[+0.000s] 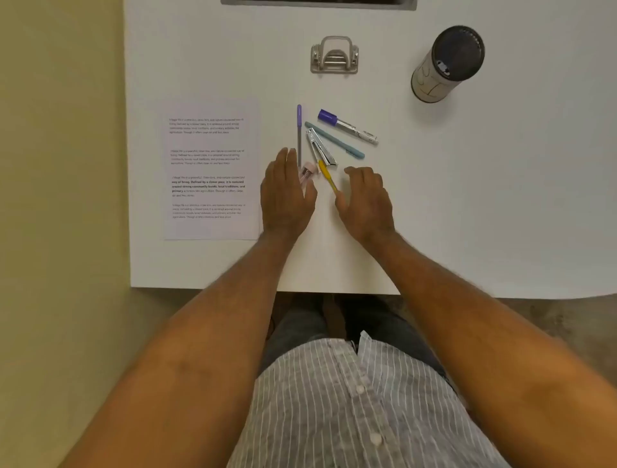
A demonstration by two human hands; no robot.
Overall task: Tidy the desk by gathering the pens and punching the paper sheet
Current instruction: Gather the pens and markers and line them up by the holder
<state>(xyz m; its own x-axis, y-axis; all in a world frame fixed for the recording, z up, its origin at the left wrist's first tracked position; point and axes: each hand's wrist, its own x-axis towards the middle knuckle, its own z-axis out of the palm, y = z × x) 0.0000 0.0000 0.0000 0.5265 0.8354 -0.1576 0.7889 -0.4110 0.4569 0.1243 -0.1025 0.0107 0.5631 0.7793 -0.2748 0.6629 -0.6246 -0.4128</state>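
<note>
Several pens lie fanned out mid-desk: a thin purple pen (299, 133), a teal pen (335, 140), a purple-capped marker (348, 127), a yellow pen (328, 176) and a pink pen (306, 173). A small silver stapler (320, 147) lies among them. My left hand (287, 195) rests flat with straight fingers, covering the near part of the pink pen. My right hand (365, 200) hovers loosely curled, its thumb at the yellow pen's near end. The printed paper sheet (211, 168) lies to the left. A metal hole punch (334, 56) stands beyond the pens.
A cylindrical pen holder with a dark top (447, 63) stands at the back right. The white desk (467, 200) has its left edge just beyond the paper and its front edge near my body. A dark slot (317, 2) runs along the far edge.
</note>
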